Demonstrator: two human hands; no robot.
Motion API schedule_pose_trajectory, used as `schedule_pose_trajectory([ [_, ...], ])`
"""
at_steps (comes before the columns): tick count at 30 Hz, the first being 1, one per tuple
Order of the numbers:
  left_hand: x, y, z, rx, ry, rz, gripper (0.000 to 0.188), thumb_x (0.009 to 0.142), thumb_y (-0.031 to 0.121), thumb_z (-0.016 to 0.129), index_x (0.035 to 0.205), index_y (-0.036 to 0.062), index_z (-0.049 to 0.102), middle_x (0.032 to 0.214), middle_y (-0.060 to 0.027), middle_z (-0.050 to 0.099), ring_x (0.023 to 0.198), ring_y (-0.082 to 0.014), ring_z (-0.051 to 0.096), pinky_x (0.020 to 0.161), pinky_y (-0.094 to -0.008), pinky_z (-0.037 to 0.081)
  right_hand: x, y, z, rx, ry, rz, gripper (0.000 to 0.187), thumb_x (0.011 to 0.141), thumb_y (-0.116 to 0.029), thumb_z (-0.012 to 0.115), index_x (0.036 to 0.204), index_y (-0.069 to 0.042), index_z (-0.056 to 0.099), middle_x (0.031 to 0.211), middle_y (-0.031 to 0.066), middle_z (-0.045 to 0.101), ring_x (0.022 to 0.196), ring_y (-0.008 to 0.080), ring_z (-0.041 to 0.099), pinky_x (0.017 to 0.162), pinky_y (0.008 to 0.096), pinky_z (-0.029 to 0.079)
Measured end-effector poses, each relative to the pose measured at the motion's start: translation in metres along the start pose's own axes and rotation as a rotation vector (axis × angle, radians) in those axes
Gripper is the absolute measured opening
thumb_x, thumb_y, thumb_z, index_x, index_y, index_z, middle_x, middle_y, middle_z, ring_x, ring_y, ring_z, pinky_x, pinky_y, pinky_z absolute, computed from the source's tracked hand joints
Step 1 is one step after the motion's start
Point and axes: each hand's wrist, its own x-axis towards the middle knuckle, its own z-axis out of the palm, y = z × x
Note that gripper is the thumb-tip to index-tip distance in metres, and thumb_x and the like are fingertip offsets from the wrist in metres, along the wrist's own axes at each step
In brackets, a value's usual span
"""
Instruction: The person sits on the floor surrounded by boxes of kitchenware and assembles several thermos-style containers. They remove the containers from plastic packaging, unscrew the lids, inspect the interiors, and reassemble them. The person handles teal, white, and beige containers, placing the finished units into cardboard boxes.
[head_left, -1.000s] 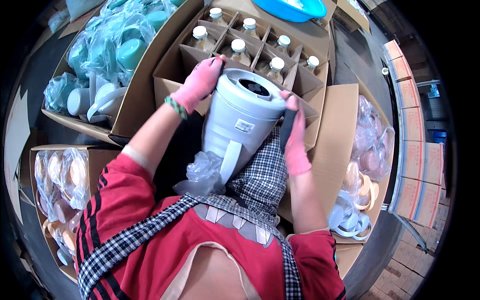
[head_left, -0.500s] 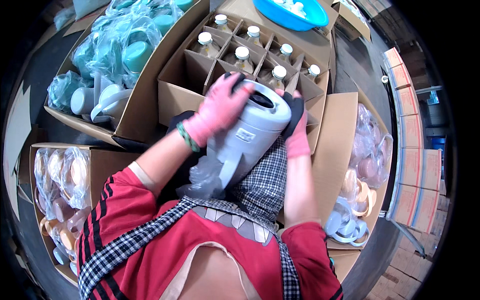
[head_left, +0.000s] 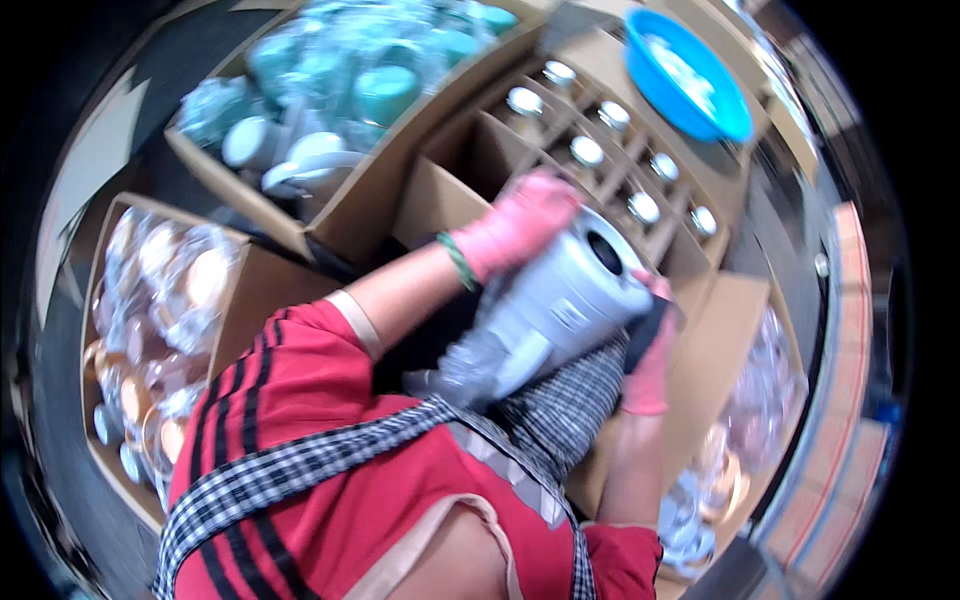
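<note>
In front of my lap, a light blue-grey thermos jug body lies tilted, its round dark opening toward the far right and a side handle below. My left hand, in a pink glove, is closed over the rim on the far left side. My right hand, gloved in pink with dark fingers, grips the rim's right side; its fingertips are partly hidden. A crumpled clear plastic bag is around the jug's lower end. Just beyond stands a divided carton with several white-capped clear bottles in its cells.
A carton of bagged teal parts stands far left. Another carton at left and one at right hold bagged pastel parts. A blue basin of small white pieces sits far right. Stacked boxes line the right.
The view has swung and tilted, so the surroundings sit farther right and lower, slightly blurred. Both hands keep their hold on the jug.
</note>
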Motion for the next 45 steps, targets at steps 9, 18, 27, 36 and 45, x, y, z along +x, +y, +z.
schedule_pose_trajectory([
  [9,0.008,0.014,-0.02,-0.806,-0.066,-0.432,0.029,0.079,0.029,0.057,0.072,0.0011,0.062,0.067,-0.0136,0.057,0.066,-0.0269,0.057,0.06,-0.0334,0.045,-0.015,-0.019,0.017,0.027,-0.043,0.059,0.044,0.089,-0.037,0.038,0.109,0.001,0.05,0.105,0.0103,0.055,0.098,0.0199,0.052,0.089,0.0333,0.039],
  [18,0.014,0.032,-0.03,-0.797,-0.099,-0.175,0.031,0.077,0.026,0.058,0.063,-0.0011,0.059,0.064,-0.0155,0.055,0.059,-0.0267,0.056,0.053,-0.0319,0.043,-0.002,-0.017,0.005,-0.252,-0.149,-0.034,0.042,0.091,-0.035,0.033,0.109,-0.002,0.052,0.11,0.0119,0.053,0.096,0.0181,0.052,0.085,0.0294,0.04],
  [27,0.017,0.087,-0.031,-0.291,-0.008,0.16,0.027,0.076,0.027,0.059,0.062,0.0034,0.057,0.067,-0.0094,0.055,0.068,-0.0239,0.056,0.065,-0.0331,0.045,0.026,-0.025,-0.001,0.24,-0.345,0.251,0.031,0.088,-0.025,0.043,0.101,0.0,0.055,0.101,0.01,0.057,0.091,0.0162,0.055,0.081,0.0284,0.043],
  [36,0.017,-0.005,0.025,-1.676,-0.11,-0.854,0.038,0.087,0.039,0.048,0.087,0.0032,0.06,0.072,0.0013,0.058,0.065,-0.0073,0.054,0.062,-0.0226,0.046,-0.022,-0.065,0.014,-0.623,-0.14,-0.239,0.024,0.079,-0.009,0.056,0.102,-0.002,0.054,0.094,0.0086,0.055,0.093,0.0216,0.052,0.083,0.0278,0.04],
  [45,-0.003,0.024,0.027,-1.61,-0.509,-0.724,0.04,0.09,0.042,0.04,0.078,0.0086,0.059,0.071,0.0036,0.056,0.065,-0.0029,0.05,0.061,-0.0193,0.043,-0.016,-0.095,0.036,-1.396,-0.605,-0.144,0.039,0.082,-0.037,0.05,0.069,-0.001,0.056,0.059,0.0115,0.053,0.058,0.0292,0.053,0.058,0.0355,0.042],
])
